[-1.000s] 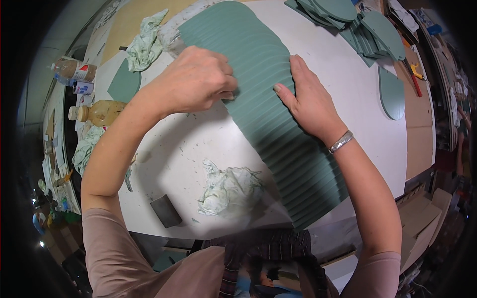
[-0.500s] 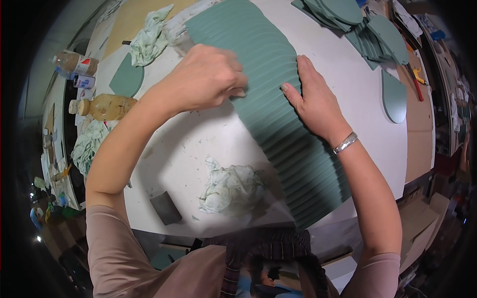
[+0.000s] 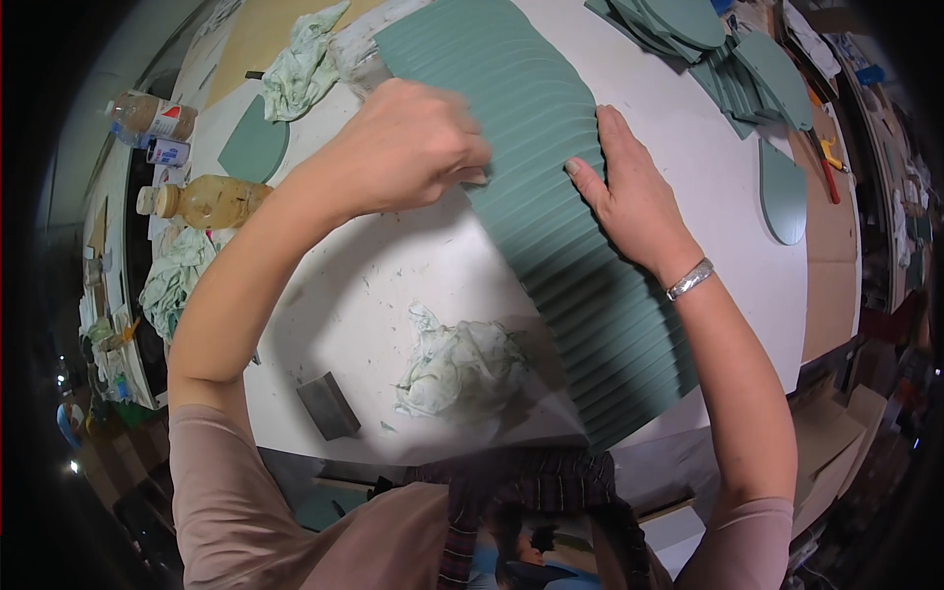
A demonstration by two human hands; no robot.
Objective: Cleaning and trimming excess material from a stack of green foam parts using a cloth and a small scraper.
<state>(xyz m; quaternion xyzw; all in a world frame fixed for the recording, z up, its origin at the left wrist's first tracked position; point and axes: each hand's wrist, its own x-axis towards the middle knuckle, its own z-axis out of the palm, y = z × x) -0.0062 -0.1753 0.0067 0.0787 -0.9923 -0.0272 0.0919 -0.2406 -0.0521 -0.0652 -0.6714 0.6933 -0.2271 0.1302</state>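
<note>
A long green ribbed panel (image 3: 551,197) slants across the white table (image 3: 403,261), its near end by the front edge. At its left edge, my left hand (image 3: 418,147) is closed, fingertips pressed together; whatever they hold is mostly hidden, with just a small pale bit showing below them. That hand is a little blurred. Along the opposite edge rests my right hand (image 3: 634,192), fingers stretched out and thumb spread on the ribs. On the table to the left of the panel are a crumpled pale cloth (image 3: 462,369) and a dark grey block (image 3: 328,406).
Stacked green pieces (image 3: 752,84) lie at the far right, near a single rounded green piece (image 3: 783,192) and a red-and-yellow hand tool (image 3: 828,162). Bottles of yellowish liquid (image 3: 211,202) stand at left, between rags (image 3: 177,275) and another green piece (image 3: 254,143). Small crumbs dot the tabletop.
My left hand has moved slightly up along the panel's edge, still closed. My right hand keeps its place on the other edge. The whole view has shifted a little.
</note>
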